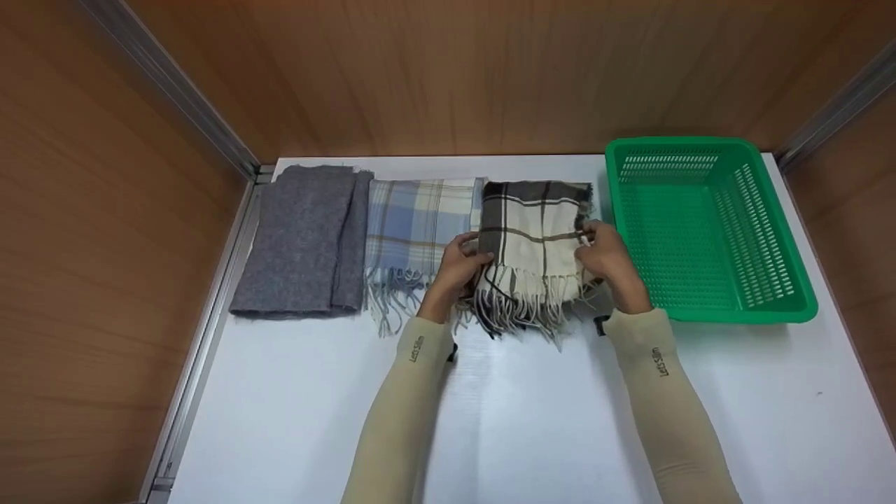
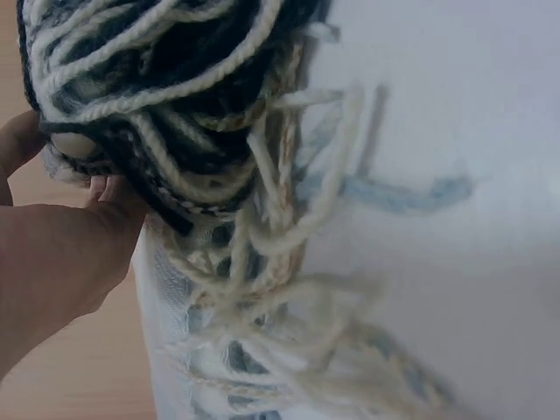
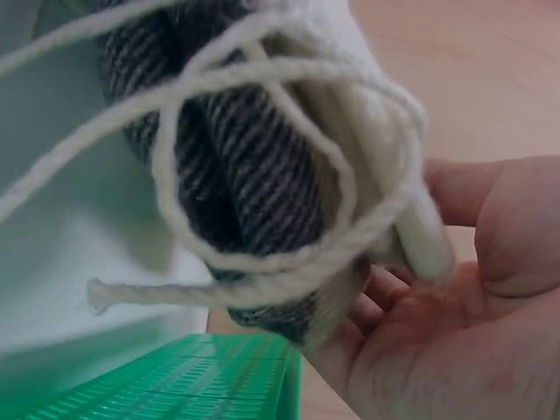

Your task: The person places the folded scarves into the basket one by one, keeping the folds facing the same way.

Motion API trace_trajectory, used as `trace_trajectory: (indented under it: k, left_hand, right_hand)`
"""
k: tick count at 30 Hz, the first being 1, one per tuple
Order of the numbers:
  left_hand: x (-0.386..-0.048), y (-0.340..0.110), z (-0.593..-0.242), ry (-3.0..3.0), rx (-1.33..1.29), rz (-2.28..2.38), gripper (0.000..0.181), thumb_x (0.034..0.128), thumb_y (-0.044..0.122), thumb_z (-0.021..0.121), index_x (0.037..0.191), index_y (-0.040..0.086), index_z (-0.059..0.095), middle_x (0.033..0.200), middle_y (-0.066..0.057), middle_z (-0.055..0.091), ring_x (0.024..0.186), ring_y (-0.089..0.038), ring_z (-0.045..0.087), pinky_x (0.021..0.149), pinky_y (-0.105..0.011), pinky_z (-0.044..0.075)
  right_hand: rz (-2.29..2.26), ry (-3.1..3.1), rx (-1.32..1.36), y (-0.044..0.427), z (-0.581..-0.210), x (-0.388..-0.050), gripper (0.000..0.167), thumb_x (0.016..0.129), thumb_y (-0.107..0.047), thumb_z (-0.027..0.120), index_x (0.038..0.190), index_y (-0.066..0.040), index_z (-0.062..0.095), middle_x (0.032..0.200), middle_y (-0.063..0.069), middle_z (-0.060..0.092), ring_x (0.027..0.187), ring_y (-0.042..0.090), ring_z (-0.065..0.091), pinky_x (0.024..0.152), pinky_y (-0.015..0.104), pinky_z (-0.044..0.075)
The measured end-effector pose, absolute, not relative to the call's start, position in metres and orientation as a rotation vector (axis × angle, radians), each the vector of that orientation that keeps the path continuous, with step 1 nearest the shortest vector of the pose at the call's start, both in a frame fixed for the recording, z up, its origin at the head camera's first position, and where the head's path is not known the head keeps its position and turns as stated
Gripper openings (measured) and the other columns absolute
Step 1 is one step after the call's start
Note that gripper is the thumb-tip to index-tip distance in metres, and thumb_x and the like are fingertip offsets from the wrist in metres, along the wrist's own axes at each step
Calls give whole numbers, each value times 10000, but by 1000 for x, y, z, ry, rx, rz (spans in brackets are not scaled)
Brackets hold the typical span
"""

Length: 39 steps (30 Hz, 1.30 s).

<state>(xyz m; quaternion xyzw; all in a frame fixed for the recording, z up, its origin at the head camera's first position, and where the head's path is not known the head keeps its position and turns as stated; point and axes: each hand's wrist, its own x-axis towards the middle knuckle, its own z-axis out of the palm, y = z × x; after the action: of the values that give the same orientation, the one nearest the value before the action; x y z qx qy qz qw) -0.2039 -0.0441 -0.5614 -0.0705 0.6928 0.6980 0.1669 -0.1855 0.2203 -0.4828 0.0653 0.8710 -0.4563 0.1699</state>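
Observation:
A folded black, white and brown plaid scarf (image 1: pixel 535 224) with fringe toward the person is held at both sides. The left hand (image 1: pixel 458 266) grips its left edge, thumb on top; in the left wrist view the fingers of the left hand (image 2: pixel 70 236) go under the fringed layers (image 2: pixel 157 96). The right hand (image 1: pixel 609 259) grips the right edge; the right wrist view shows the right hand (image 3: pixel 437 332) with its fingers under the folded layers (image 3: pixel 254 175). A folded blue and cream plaid scarf (image 1: pixel 413 217) lies left of it, partly behind the left hand.
A folded grey cloth (image 1: pixel 297 245) lies at the table's left. A green plastic basket (image 1: pixel 801 280) stands at the right, close beside the right hand. The white table (image 1: pixel 525 420) is bordered by wooden panels (image 1: pixel 434 77) at the back and sides.

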Motion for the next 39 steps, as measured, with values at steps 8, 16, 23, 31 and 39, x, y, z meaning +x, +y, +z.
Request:
trace_trajectory:
  k: [8, 16, 23, 31, 39]
  left_hand:
    - [-206, -48, -560, 1949, -157, 1887, 658, 993, -4, 680, 1597, 10, 419, 1407, -192, 642, 1195, -306, 666, 999, -410, 541]
    - [-204, -48, -561, 1887, -129, 1977, 680, 968, -57, 677, 1594, 16, 422, 1395, -196, 655, 1189, -293, 680, 960, -383, 561]
    - [-200, -49, -557, 1849, -87, 2045, 654, 955, -66, 674, 1567, 42, 468, 1316, -173, 693, 1023, -222, 707, 848, -339, 570]
    - [-197, -49, -552, 1855, -67, 2055, 647, 958, -69, 684, 1559, 50, 477, 1246, -142, 708, 934, -188, 703, 789, -313, 566]
    - [-194, -49, -546, 1874, -79, 2018, 667, 973, -36, 681, 1588, 82, 453, 1418, -167, 626, 1076, -237, 685, 843, -339, 553]
  right_hand:
    - [-1385, 2359, 215, 228, -478, -184, 654, 973, 46, 485, 1586, 152, 284, 1553, 363, 358, 1297, 384, 436, 853, 337, 430]
    - [-1437, 2244, 226, 240, -472, -183, 688, 1041, -16, 516, 1642, 89, 199, 1652, 327, 281, 751, 104, 521, 638, 249, 420]
    - [-1482, 2173, 162, 251, -472, -185, 701, 1052, -14, 500, 1662, 59, 161, 1626, 320, 337, 517, 44, 399, 590, 262, 420]
    - [-1530, 2151, 96, 258, -467, -184, 703, 1045, 15, 517, 1652, 80, 167, 755, -37, 358, 515, 49, 322, 592, 279, 347]
    - [-1539, 2142, 90, 262, -460, -180, 737, 1046, 4, 526, 1662, 66, 128, 778, -8, 348, 552, 56, 308, 613, 279, 344]
